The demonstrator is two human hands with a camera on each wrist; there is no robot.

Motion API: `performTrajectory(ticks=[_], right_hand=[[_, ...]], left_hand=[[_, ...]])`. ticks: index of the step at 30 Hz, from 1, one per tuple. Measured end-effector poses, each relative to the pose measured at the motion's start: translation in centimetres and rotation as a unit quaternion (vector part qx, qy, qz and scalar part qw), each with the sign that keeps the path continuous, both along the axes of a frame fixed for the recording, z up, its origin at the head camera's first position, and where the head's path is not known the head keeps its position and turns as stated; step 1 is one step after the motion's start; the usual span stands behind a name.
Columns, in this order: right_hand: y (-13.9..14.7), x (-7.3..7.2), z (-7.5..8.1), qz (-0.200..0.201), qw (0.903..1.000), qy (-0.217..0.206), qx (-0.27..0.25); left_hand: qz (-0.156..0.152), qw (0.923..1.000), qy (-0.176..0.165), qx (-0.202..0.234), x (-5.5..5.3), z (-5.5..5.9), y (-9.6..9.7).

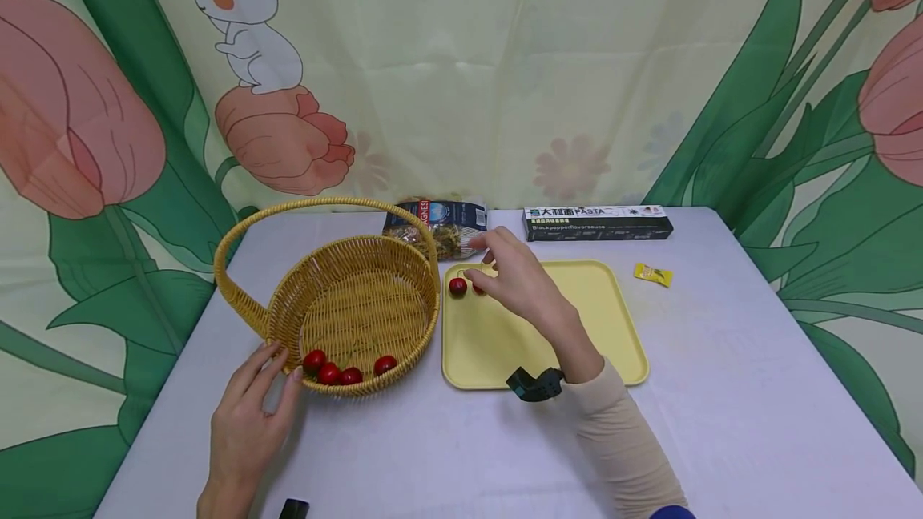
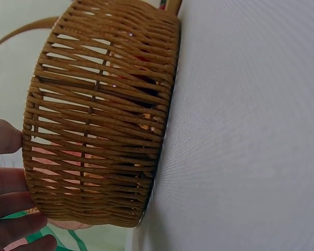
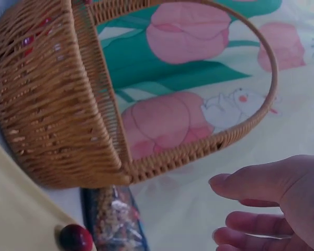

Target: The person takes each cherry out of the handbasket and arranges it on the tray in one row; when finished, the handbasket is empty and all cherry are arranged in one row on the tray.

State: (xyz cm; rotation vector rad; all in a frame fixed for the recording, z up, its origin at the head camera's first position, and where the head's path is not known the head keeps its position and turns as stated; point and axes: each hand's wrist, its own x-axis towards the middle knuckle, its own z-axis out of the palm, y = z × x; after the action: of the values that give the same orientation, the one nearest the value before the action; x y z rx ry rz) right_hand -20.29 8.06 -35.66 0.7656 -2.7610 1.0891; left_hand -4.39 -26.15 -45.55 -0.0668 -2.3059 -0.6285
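Note:
A woven basket (image 1: 375,295) with an arched handle stands on the left of the table, with several red cherries (image 1: 328,373) along its near inner side. My left hand (image 1: 248,415) touches the basket's near-left rim with thumb and fingers spread; the left wrist view shows the fingertips (image 2: 34,227) against the rim. Over the upper left of a yellow tray (image 1: 548,343), my right hand (image 1: 522,279) has its thumb and fingers apart, with nothing between them in the right wrist view. One cherry (image 1: 457,287) lies below it, beside another partly hidden by the thumb.
Behind the basket and tray lies a clear-and-dark food bag (image 1: 450,223). A black pasta box (image 1: 597,224) is at the back right, and a small yellow packet (image 1: 653,275) lies right of the tray. A printed curtain (image 1: 461,102) hangs behind the table.

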Motion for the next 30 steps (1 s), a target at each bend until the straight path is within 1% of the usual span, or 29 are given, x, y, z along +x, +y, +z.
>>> performTrajectory(ticks=[4,7,10,14,16,18,21,26,30], right_hand=[[-0.7,0.8,0.5,0.026,0.9993,0.026,-0.010],[-1.3,1.4,0.6,0.047,0.9978,0.044,-0.015],[-2.0,1.9,0.6,0.072,0.9956,0.059,-0.008],[-3.3,2.5,0.6,0.106,0.9922,0.063,0.014],[-4.0,2.7,0.5,0.120,0.9909,0.056,0.026],[-4.7,2.7,0.4,0.134,0.9894,0.043,0.037],[-5.8,2.4,0.1,0.156,0.9863,0.013,0.052],[-7.6,1.9,-0.9,0.200,0.9762,-0.025,0.081],[-9.0,1.7,-1.7,0.227,0.9671,-0.033,0.111]], left_hand=[[0.004,1.0000,-0.007,-0.003,0.1,0.0,0.0],[0.003,1.0000,-0.003,-0.004,0.0,0.0,0.0],[0.000,1.0000,0.002,-0.002,0.0,0.0,0.1],[0.000,1.0000,0.010,0.000,0.1,0.0,0.1],[0.000,0.9999,0.014,-0.001,0.1,0.0,0.1],[0.003,0.9999,0.011,0.000,0.1,-0.1,0.1],[0.006,1.0000,0.004,-0.002,0.1,-0.1,0.1],[0.009,0.9999,-0.001,-0.006,0.1,0.0,0.2],[0.007,0.9999,0.007,-0.003,0.1,0.1,0.2]])
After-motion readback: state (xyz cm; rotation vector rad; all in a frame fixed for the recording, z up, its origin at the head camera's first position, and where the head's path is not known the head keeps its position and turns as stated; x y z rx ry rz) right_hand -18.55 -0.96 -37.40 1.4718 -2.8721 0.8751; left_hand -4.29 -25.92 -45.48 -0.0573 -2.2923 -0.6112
